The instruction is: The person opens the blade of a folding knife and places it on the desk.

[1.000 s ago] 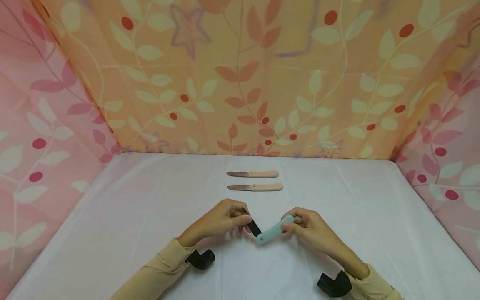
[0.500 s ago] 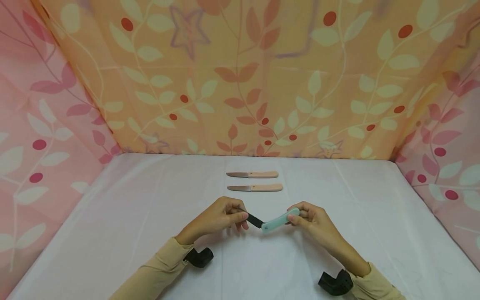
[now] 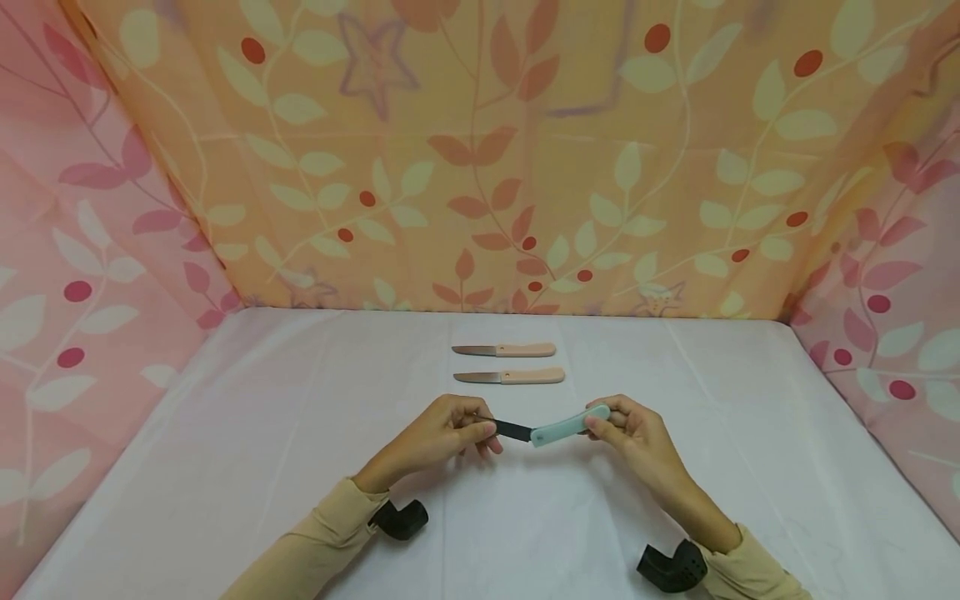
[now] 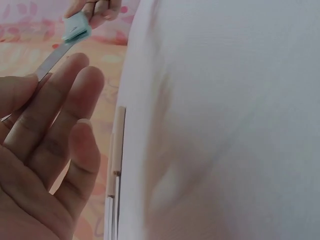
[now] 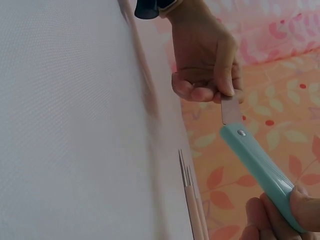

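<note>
Between both hands, above the white table, is a folding knife with a light teal handle (image 3: 558, 428) and a blade (image 3: 513, 429) that looks dark in the head view. My left hand (image 3: 442, 433) pinches the blade between thumb and fingers. With thumb and fingertips, my right hand (image 3: 633, 433) grips the far end of the handle. Blade and handle stand swung out, nearly in line, with a slight bend at the pivot. In the right wrist view the blade (image 5: 230, 109) looks flat and metallic beside the rivet of the handle (image 5: 262, 172). The left fingertips cover the blade's tip.
Two knives with pale wood-coloured handles lie parallel beyond the hands: a farther knife (image 3: 527, 350) and a nearer knife (image 3: 532, 377), blades to the left. A white cloth (image 3: 300, 375) covers the table. Patterned curtains (image 3: 480, 167) rise at the back and both sides.
The folding knife has opened wider, from a clear V to nearly straight. My right hand has moved up and to the right with the handle; the left still pinches the blade.
</note>
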Motion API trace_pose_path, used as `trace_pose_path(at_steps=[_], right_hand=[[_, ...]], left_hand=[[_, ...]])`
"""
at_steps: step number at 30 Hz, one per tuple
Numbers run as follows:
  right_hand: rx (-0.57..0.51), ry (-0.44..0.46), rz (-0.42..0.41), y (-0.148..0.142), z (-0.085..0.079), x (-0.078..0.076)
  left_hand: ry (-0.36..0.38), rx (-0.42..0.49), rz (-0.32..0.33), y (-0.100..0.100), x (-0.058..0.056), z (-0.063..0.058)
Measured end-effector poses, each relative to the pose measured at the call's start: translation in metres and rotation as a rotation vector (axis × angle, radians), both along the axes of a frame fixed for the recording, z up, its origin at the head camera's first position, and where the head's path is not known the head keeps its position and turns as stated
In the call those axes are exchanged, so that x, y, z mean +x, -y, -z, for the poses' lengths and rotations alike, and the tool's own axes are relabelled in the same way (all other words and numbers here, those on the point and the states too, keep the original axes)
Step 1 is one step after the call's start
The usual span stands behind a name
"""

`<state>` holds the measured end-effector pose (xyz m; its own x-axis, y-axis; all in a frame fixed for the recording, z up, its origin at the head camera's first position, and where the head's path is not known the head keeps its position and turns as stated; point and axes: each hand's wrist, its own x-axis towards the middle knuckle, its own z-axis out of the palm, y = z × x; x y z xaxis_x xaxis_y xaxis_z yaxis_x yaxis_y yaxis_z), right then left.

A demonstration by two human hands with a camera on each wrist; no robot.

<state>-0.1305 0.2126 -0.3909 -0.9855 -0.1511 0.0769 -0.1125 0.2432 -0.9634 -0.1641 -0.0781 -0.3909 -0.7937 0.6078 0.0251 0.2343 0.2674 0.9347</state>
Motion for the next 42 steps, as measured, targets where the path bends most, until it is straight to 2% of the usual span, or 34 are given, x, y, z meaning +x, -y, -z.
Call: trace_pose_path(at_steps=[7,13,18,21,24,29,33,36,42], right_hand=[[-0.044,-0.033,0.067,0.001,0.000,0.000],[-0.086,-0.027,0.126,0.002,-0.001,0.001],[-0.126,-0.032,0.140,0.003,-0.001,0.002],[-0.130,-0.041,0.132,0.002,0.000,0.001],[-0.113,-0.045,0.123,0.001,0.001,0.000],[-0.088,-0.032,0.100,0.000,0.005,-0.003],[-0.070,-0.016,0.075,0.000,0.009,-0.006],[-0.056,0.007,0.051,0.000,0.010,-0.006],[0.016,0.040,0.003,-0.003,0.010,-0.007]], left_hand=[[0.024,0.115,-0.009,-0.005,0.001,0.006],[0.061,0.141,-0.009,-0.008,0.002,0.008],[0.072,0.151,0.033,-0.009,0.003,0.010],[0.074,0.108,0.017,-0.008,0.002,0.010],[0.067,0.035,-0.044,-0.006,0.001,0.008],[-0.007,-0.105,-0.159,-0.002,-0.001,0.005],[-0.062,-0.150,-0.233,0.001,-0.002,0.004],[-0.077,-0.150,-0.257,0.003,-0.004,0.004],[-0.109,-0.171,-0.256,0.006,-0.009,0.007]])
